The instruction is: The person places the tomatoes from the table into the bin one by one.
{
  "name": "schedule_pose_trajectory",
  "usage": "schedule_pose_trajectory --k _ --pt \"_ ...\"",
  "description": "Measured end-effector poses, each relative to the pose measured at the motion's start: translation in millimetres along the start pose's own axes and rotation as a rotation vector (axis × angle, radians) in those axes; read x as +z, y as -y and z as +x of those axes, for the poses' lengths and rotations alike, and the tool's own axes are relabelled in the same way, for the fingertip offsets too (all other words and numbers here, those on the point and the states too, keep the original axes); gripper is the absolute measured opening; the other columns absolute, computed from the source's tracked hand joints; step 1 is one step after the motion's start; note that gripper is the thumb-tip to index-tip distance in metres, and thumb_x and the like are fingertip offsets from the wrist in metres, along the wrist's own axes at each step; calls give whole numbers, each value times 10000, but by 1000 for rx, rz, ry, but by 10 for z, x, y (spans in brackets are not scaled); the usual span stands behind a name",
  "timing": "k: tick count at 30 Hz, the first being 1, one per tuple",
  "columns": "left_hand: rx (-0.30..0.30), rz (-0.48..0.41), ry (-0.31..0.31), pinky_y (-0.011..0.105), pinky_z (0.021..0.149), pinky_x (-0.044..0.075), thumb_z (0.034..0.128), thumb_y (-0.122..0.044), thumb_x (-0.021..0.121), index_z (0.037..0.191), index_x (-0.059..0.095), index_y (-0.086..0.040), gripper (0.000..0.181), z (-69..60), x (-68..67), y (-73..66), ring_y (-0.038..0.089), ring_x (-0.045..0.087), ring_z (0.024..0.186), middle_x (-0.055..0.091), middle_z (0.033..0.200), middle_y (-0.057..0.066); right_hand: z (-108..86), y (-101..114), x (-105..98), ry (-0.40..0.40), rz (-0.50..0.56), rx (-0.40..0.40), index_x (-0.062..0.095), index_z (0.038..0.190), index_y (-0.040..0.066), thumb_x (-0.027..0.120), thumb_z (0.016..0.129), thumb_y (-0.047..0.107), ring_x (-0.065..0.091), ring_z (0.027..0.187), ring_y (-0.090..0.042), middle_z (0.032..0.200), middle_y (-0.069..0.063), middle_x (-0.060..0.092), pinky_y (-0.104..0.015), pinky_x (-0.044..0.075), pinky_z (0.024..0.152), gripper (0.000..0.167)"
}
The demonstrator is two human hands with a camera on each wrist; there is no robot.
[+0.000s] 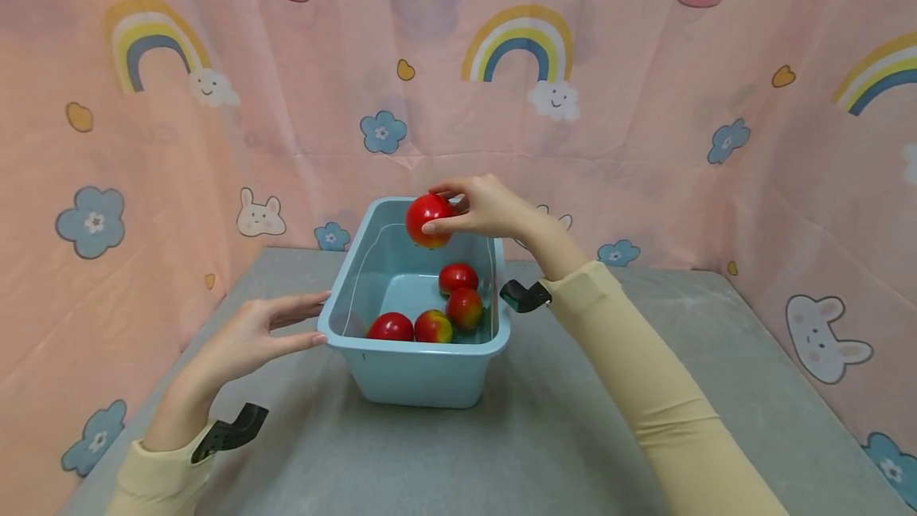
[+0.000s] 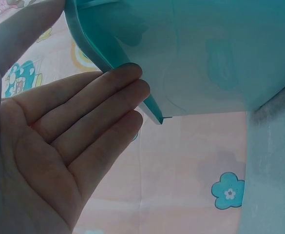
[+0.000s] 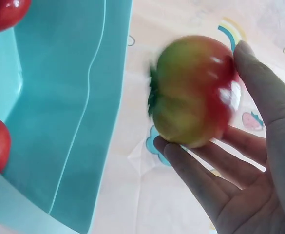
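A red tomato (image 1: 428, 220) with a yellow-green end and green leafy top hangs over the far part of a light blue plastic tub (image 1: 415, 377). My right hand (image 1: 490, 207) pinches it between thumb and fingertips; the right wrist view shows the tomato (image 3: 196, 92) slightly blurred. Inside the tub lie several more tomatoes, among them a red one (image 1: 391, 327) at the near left and a red-yellow one (image 1: 433, 326) beside it. My left hand (image 1: 258, 333) touches the tub's left rim near the front corner, its fingers (image 2: 98, 105) nearly straight.
The tub stands on a grey covered table (image 1: 573, 436). Behind and at both sides hangs a pink curtain (image 1: 444, 126) with rainbows, flowers and rabbits. Black wrist cameras sit on both wrists, the right one (image 1: 525, 295) close to the tub's right rim.
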State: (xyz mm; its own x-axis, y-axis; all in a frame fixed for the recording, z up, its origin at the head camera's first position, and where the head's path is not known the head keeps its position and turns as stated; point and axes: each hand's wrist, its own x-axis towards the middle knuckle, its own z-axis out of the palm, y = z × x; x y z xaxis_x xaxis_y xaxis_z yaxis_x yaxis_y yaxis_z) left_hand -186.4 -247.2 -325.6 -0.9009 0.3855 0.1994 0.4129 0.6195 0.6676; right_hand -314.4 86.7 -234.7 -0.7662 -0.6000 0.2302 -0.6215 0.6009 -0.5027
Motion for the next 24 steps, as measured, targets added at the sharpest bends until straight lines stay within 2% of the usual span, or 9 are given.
schedule_pose_trajectory --k 6,12,17,19,24 --pt "5 0 1 205 896 482 827 -408 713 1342 549 -214 574 15 12 0 103 584 1179 600 1292 -80 -11 -2 -6 -7 1 8 532 1349 162 726 814 426 664 1053 -189 1301 -60 601 -353 554 831 627" --pt "17 7 -2 203 895 482 828 -396 717 1340 552 -212 568 31 15 6 113 579 1187 594 1299 -83 -135 -15 -55 -35 18 7 539 1343 158 733 817 391 664 1053 -197 1291 -58 609 -352 556 825 607" --pt "30 33 -16 347 928 505 828 -391 718 1332 558 -223 555 29 5 30 120 580 1188 596 1296 -91 -298 -46 -97 -71 22 -14 540 1338 124 744 815 359 659 1067 -215 1289 -77 609 -353 548 843 608" --pt "34 44 -20 354 932 502 829 -393 717 1329 560 -235 548 27 2 46 118 580 1187 597 1295 -94 -369 -69 -108 -81 17 -22 542 1335 118 746 816 346 659 1064 -213 1282 -78 612 -350 545 849 602" --pt "49 52 -31 204 918 470 826 -374 724 1318 568 -254 529 9 -6 80 98 580 1183 602 1287 -97 -556 -134 -127 -112 -3 -36 556 1319 119 748 820 312 667 1044 -212 1246 -78 631 -352 549 843 568"
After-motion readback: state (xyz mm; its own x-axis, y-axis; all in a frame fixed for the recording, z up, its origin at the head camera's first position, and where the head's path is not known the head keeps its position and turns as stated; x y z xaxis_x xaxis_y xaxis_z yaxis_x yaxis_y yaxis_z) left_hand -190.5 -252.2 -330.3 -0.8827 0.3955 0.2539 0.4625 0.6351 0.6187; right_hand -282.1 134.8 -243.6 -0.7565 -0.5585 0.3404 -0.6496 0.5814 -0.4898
